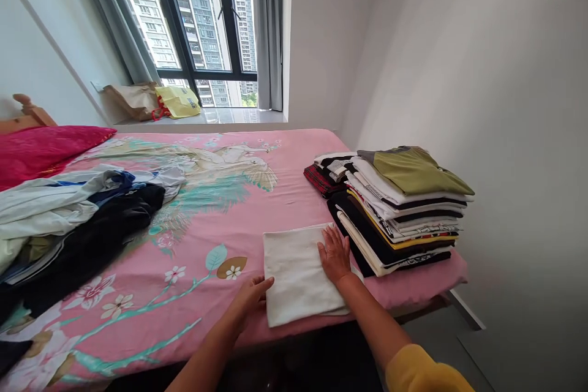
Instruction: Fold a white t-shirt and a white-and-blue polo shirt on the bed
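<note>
A folded white garment (296, 275) lies flat near the front edge of the bed. My right hand (335, 253) rests on its upper right part, palm down with the fingers spread. At its left edge is my left hand (254, 295), the thumb stretched toward the cloth and the other fingers partly hidden beneath; whether they touch it I cannot tell. Just right of the garment stands a tall stack of folded clothes (404, 217), with an olive green top (416, 168) uppermost.
Loose unfolded clothes (92, 214) lie heaped on the left of the pink flowered bedsheet (285, 196). A red pillow (41, 147) sits behind them. A brown paper bag (133, 101) and a yellow bag (181, 102) stand on the windowsill. The wall rises at the right.
</note>
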Demonstrator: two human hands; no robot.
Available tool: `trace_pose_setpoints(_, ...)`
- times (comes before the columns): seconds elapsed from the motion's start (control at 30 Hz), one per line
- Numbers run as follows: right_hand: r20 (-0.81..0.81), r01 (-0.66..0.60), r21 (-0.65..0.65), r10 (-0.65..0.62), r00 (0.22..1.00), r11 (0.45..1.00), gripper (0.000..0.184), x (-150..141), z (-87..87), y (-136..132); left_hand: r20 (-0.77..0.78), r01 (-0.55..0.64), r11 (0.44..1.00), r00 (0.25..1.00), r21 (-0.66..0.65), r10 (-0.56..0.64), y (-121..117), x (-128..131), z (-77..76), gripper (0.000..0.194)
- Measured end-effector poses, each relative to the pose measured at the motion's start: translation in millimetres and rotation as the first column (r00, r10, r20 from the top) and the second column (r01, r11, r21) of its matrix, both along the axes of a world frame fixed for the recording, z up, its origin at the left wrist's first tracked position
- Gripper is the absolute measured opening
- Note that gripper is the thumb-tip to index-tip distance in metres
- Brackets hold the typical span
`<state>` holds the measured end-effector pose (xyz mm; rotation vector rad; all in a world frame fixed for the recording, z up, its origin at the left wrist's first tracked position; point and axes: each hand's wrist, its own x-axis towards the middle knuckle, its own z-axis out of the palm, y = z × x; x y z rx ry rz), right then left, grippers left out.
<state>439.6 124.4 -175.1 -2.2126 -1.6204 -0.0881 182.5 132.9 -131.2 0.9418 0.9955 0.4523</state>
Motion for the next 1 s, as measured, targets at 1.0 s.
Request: trace_pose_setpoints(1.0,-0.440,-0.546,-0.500,0.346,0.829,0.672,0.023,-19,99.9,116,0.064,-0.107,0.994,0.992,0.015,0.106,-20,3,-4.1,0.031)
